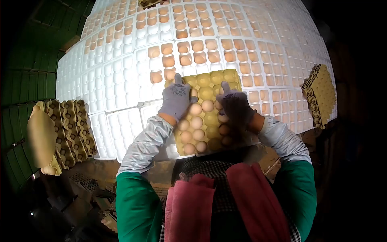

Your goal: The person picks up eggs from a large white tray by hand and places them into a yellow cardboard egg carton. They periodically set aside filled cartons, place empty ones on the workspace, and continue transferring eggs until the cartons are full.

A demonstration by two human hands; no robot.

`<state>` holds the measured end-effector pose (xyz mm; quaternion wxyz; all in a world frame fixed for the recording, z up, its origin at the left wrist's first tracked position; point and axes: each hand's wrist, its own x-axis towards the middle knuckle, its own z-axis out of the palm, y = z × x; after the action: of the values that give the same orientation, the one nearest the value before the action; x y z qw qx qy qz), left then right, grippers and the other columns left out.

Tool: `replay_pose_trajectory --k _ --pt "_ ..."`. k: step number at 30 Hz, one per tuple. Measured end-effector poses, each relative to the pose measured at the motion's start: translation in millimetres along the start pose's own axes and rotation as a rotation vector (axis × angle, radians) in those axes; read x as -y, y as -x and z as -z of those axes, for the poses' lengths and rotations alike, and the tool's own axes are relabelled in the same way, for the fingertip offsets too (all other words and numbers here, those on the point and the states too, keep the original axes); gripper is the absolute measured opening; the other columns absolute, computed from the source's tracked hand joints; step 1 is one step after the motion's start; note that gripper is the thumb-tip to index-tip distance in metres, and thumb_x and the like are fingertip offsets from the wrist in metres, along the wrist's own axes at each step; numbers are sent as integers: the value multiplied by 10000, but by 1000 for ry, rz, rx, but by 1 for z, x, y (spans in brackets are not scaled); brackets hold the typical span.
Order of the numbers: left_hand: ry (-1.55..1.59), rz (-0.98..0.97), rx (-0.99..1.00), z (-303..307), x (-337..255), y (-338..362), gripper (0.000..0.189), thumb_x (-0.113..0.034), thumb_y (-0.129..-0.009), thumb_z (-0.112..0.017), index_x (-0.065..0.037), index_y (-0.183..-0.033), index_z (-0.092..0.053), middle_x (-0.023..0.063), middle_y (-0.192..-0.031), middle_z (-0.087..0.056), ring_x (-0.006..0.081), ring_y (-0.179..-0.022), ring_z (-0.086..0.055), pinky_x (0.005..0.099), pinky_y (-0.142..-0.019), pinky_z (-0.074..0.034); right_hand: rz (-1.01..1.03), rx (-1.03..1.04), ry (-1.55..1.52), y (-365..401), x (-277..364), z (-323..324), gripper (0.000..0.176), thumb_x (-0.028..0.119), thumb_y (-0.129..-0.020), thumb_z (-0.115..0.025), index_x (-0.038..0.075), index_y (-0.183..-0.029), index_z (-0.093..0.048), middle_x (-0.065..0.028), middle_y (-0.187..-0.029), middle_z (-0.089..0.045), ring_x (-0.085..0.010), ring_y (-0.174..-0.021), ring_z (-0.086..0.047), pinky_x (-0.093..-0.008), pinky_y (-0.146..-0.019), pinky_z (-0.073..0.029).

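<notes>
A yellow egg tray (204, 82) lies over the near edge of the white trays, with eggs (196, 122) in its left columns and some at the right; its far rows and a middle column hold none. My left hand (176, 98), in a grey glove, lies at the tray's left side, thumb or finger stretched forward, next to an egg. At the right side is my right hand (234, 104), also gloved, one finger pointing forward and the others curled down. What lies under the curled fingers of both hands is hidden.
White plastic trays (121, 76) cover the big surface, many with eggs in their cells, several at the left without. Stacked cardboard egg trays (68, 133) stand at the left edge. Another stack of yellow trays (321, 94) is at the right edge. Green crates (24, 84) are far left.
</notes>
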<state>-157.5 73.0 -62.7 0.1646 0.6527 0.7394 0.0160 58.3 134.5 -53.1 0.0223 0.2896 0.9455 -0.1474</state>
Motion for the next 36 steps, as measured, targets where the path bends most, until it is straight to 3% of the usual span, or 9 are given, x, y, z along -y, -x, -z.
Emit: replay_pose_trajectory --k 3,9,13,15,19,25,30,35,36 --pt "110 20 26 7 12 6 432 -430 -810 -749 -112 -1095 -688 153 -1178 -535 333 -981 -649 440 -829 -532 -6 -115 316 -4 -2 -22 242 146 -666 -700 108 -904 -674 -214 -1207 -573 -274 -760 -651 -385 -547 -519" --pt "1125 249 -356 1 79 21 446 -294 -792 -778 -91 -1182 -706 170 -1355 -499 292 -1151 -594 377 -946 -509 -182 112 -446 -15 -22 38 378 283 -768 -783 55 -1049 -673 -147 -1102 -596 -260 -857 -651 -371 -772 -533" --pt "465 315 -399 14 121 -33 390 -284 -834 -727 -122 -1185 -681 152 -1329 -499 311 -944 -657 405 -850 -530 151 -293 -429 -103 -14 31 407 355 -825 -752 102 -1138 -687 -145 -1057 -643 -324 -1065 -589 -412 -865 -509" --pt "240 271 -305 -7 140 -53 377 -261 -845 -698 -139 -1198 -650 145 -1330 -497 318 -961 -660 414 -847 -528 -68 -322 -516 -161 -1 25 427 399 -823 -745 106 -1128 -693 -165 -1086 -639 -360 -1090 -595 -423 -911 -502" --pt "224 245 -253 -14 166 -50 403 -289 -856 -703 -161 -1235 -648 111 -1282 -577 309 -967 -678 401 -844 -543 -239 -324 -455 -249 3 12 521 444 -823 -712 78 -1192 -671 -218 -1313 -556 -351 -1211 -555 -420 -1002 -462" --pt "816 171 -679 7 183 -78 221 -156 -892 -654 -34 -1068 -705 150 -1099 -695 323 -979 -660 376 -893 -520 -299 -54 -117 -318 -10 1 463 366 -859 -668 174 -1278 -632 -177 -1349 -517 -336 -1097 -637 -432 -960 -498" --pt "200 -28 -673 -29 193 -111 376 -68 -911 -571 -91 -1284 -614 143 -1325 -598 344 -1276 -508 488 -1141 -325 -158 -64 -35 -362 -24 -14 438 297 -888 -605 160 -1303 -620 -186 -1286 -596 -331 -1121 -628 -434 -969 -495" --pt "222 -43 -727 -29 194 -114 398 6 -812 -559 -63 -1199 -616 121 -1241 -602 327 -1213 -513 491 -1097 -357 -32 -448 -496 -377 17 -23 424 295 -979 -503 97 -1350 -562 -221 -1341 -563 -378 -1236 -547 -465 -1047 -428" --pt "214 -32 -735 -31 195 -114 393 -5 -824 -554 -75 -1205 -618 114 -1255 -605 321 -1225 -516 487 -1111 -346 46 -425 -235 -384 12 -57 435 309 -984 -505 97 -1362 -548 -221 -1379 -530 -398 -1291 -484 -491 -1090 -362"
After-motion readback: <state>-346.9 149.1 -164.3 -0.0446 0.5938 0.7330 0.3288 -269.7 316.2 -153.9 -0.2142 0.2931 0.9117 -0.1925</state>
